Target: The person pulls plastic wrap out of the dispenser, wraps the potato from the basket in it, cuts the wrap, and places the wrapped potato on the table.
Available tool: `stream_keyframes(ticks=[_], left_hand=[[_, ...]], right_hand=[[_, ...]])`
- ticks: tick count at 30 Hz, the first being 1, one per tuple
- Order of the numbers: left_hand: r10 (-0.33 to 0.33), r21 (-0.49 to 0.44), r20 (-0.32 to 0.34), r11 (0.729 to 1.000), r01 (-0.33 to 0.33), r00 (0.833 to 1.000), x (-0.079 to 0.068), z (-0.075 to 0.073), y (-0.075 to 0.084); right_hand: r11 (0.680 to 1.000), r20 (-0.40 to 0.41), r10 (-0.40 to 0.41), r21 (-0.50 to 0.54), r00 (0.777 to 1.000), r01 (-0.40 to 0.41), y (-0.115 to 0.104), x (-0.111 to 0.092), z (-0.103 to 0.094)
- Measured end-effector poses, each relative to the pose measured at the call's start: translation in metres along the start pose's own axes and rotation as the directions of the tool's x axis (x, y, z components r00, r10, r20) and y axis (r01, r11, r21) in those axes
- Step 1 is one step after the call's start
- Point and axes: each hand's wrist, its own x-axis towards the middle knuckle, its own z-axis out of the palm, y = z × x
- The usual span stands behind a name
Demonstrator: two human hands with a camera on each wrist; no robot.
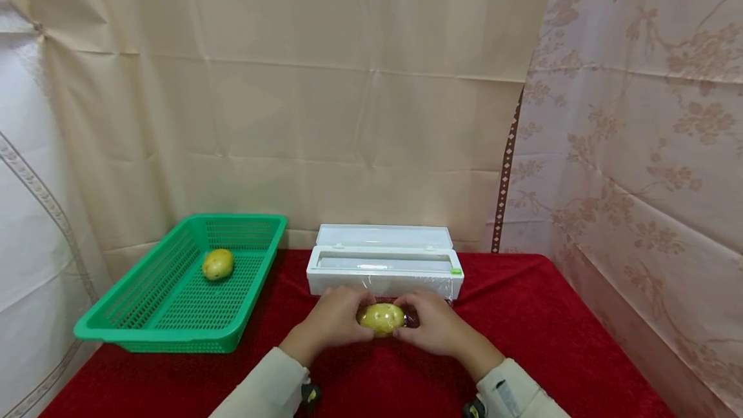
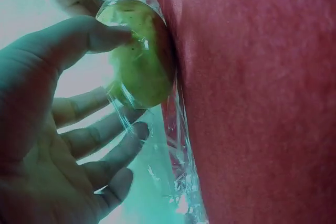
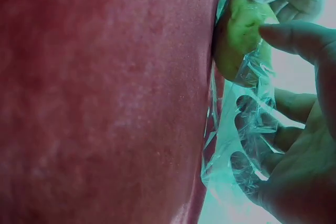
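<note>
- Head view: your left hand [image 1: 335, 318] and right hand [image 1: 436, 324] gripped a yellow potato [image 1: 381, 319] between them, low at six o'clock, thumbs on its near side and fingers curled toward its far side.
- Head view: a white box [image 1: 348, 284] stood at twelve o'clock from your hands with its lid raised, clear film [image 1: 441, 285] hanging over its front; the same kind of film wrapped your potato.
- Head view: toward ten o'clock, a green basket [image 1: 95, 331] held a second potato [image 1: 218, 264]. Red cloth [image 1: 551, 321] lay beneath.
- Left wrist view: your left thumb pressed the film-covered potato on its ten o'clock side, your bent fingers spread toward seven o'clock. Your right thumb showed at eleven o'clock, and film trailed toward five o'clock.
- Right wrist view: your right thumb touched the potato near three o'clock; your other fingers bent behind crinkled film toward five o'clock. Your left thumb met it at one o'clock. How firmly the remaining fingertips pressed, you couldn't tell.
</note>
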Motion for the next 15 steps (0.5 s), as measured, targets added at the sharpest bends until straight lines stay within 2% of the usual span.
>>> stream_keyframes(ticks=[4, 11, 15], left_hand=[[-0.016, -0.022, 0.015, 1.0, 0.016, 1.0, 0.0007, 0.0001, -0.003], [0.011, -0.042, 0.017, 0.999, -0.01, 1.0, -0.0006, -0.0033, -0.0074], [0.017, -0.1, 0.03, 0.995, -0.014, 0.999, -0.0017, -0.0049, -0.0101]], right_hand=[[1.0, 0.006, 0.021, 0.016, 1.0, -0.022, -0.0003, 0.0, 0.0009], [0.994, 0.019, 0.06, 0.089, 0.998, -0.061, 0.0006, -0.0007, 0.004], [0.997, 0.01, 0.054, 0.048, 0.999, -0.054, 0.0027, -0.0044, 0.0051]])
